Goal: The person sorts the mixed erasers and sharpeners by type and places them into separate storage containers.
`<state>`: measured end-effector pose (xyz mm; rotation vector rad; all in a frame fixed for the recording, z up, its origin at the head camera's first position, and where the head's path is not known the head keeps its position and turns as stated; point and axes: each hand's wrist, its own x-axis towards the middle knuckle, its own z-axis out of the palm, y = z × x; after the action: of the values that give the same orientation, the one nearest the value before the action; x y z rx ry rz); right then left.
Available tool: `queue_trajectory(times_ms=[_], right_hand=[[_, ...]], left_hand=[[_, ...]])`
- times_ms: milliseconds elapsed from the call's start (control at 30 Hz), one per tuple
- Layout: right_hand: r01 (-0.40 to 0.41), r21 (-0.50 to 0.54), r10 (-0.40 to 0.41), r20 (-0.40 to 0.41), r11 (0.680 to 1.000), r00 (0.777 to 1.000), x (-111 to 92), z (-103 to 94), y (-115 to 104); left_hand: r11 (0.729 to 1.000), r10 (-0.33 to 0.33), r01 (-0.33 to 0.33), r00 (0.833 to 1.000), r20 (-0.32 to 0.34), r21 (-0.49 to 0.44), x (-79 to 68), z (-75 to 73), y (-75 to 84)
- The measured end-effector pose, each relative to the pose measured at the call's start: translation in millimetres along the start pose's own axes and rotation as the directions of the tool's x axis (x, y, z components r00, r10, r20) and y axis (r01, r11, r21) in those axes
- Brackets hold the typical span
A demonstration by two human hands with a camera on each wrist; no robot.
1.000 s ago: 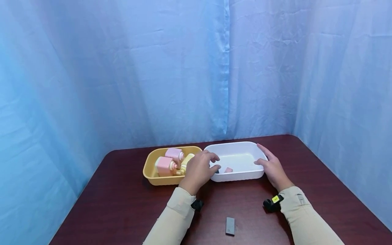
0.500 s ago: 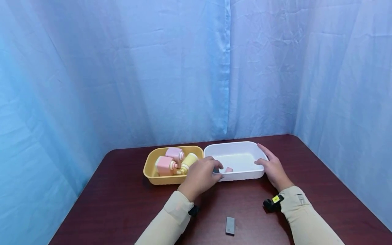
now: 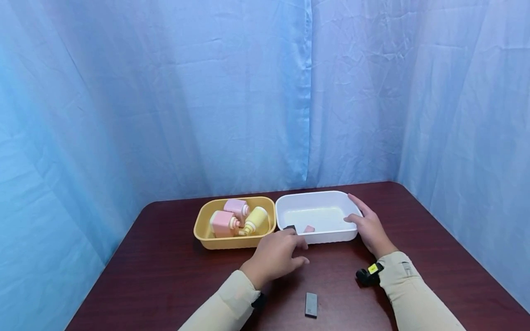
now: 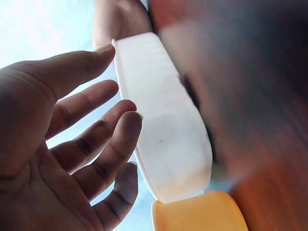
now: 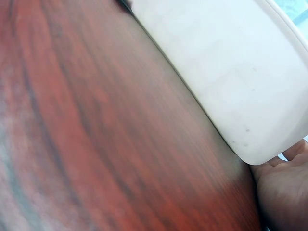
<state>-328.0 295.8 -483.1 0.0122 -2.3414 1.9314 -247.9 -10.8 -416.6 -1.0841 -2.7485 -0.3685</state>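
Note:
My right hand (image 3: 370, 230) holds the right end of a white plastic bin (image 3: 327, 237), thumb over the rim and fingers along the outside. In the bin's near left corner lies a dark block (image 3: 291, 227), partly hidden, with a small pink piece (image 3: 308, 229) beside it. My left hand (image 3: 275, 255) hovers in front of the bin, fingers loosely bent and nothing in them. The left wrist view shows that palm and its spread fingers (image 4: 127, 130) before the white wall. A small grey rectangular block (image 3: 311, 305) lies on the table nearer to me.
Left of the white bin stands a yellow bin (image 3: 232, 243) holding a pink bottle (image 3: 223, 224), a lilac bottle (image 3: 236, 207) and a yellow bottle (image 3: 256, 219). Both bins sit on a dark red wooden table (image 3: 157, 276). Blue curtains (image 3: 232, 92) surround it.
My left hand has pulled back from the white bin toward me, leaving the dark block visible in its corner. The yellow bottle is now uncovered. My right hand stays on the bin.

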Motion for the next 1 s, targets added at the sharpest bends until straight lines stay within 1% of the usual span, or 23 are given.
queue_trajectory(times_ms=[167, 333, 467, 667, 767, 867, 1000], right_hand=[[-0.015, 0.004, 0.015, 0.004, 1.0, 1.0, -0.4, 2.0, -0.5], [-0.001, -0.008, 0.001, 0.003, 1.0, 1.0, -0.5, 1.4, -1.1], [0.003, -0.006, -0.003, 0.004, 1.0, 1.0, -0.8, 0.1, -2.0], [-0.002, -0.01, 0.002, 0.001, 1.0, 1.0, -0.2, -0.3, -0.5], [-0.005, -0.016, 0.005, -0.002, 1.0, 1.0, 0.4, -0.7, 0.4], [-0.01, -0.019, 0.01, -0.003, 1.0, 1.0, 1.2, -0.9, 1.1], [-0.011, -0.021, 0.011, 0.002, 1.0, 1.0, 1.5, -0.6, 0.4]], left_hand=[[0.999, 0.041, -0.042, 0.998, 0.039, 0.031, -8.9, 1.4, 5.4], [0.994, 0.093, -0.097, 0.992, 0.082, 0.054, -17.0, 1.4, 11.2], [0.99, 0.123, -0.13, 0.985, 0.12, 0.046, -22.5, 1.0, 16.6], [0.981, 0.172, -0.184, 0.973, 0.155, 0.066, -30.5, 1.7, 25.3], [0.975, 0.191, -0.208, 0.964, 0.185, 0.078, -33.6, 3.3, 28.6], [0.969, 0.208, -0.23, 0.957, 0.202, 0.09, -36.5, 6.0, 30.9], [0.963, 0.237, -0.258, 0.949, 0.209, 0.078, -39.0, 9.8, 32.8]])
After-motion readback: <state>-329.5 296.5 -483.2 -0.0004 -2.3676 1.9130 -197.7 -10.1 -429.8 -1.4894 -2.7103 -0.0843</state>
